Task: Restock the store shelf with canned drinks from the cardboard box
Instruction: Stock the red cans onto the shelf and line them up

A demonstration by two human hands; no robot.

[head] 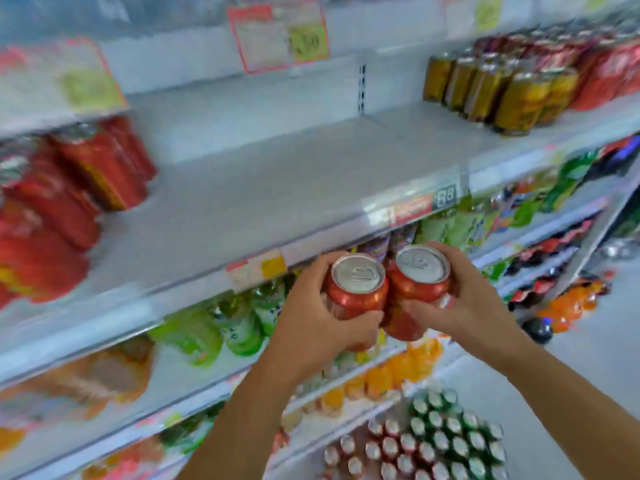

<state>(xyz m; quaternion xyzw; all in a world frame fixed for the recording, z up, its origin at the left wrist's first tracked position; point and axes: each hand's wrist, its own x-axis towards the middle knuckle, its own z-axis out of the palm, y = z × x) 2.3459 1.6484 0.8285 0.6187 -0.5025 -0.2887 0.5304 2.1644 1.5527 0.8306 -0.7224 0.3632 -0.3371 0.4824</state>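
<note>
In the head view, the left hand (pixel 311 320) is gripping a red drink can (pixel 358 289), with the fingers curling round its far side and the thumb pressing across its near side. The right hand (pixel 467 306) is gripping a second red can (pixel 420 275) in the same way, thumb lying across the front. Both cans are standing upright with their silver tops facing the camera. They are touching side by side and hanging in the air just below and in front of the front edge of the white shelf board (pixel 277 188). A price strip (pixel 412 207) is sitting on that edge just above the right can. On the board, a blurred group of red cans (pixel 86 174) is standing at the left, and golden cans (pixel 502 95) are standing at the right with red packs (pixel 609 71) beside them. A hanging price sign (pixel 280 32) is showing above the board. On the shelf below, behind the hands, green bottles (pixel 239 327) are lined up, and orange bottles (pixel 398 372) are standing one level lower. Near the bottom edge, between the forearms, green cans (pixel 450 427) and more red-sided cans (pixel 381 448) are standing packed closely together; what is holding them is too unclear to tell.
</note>
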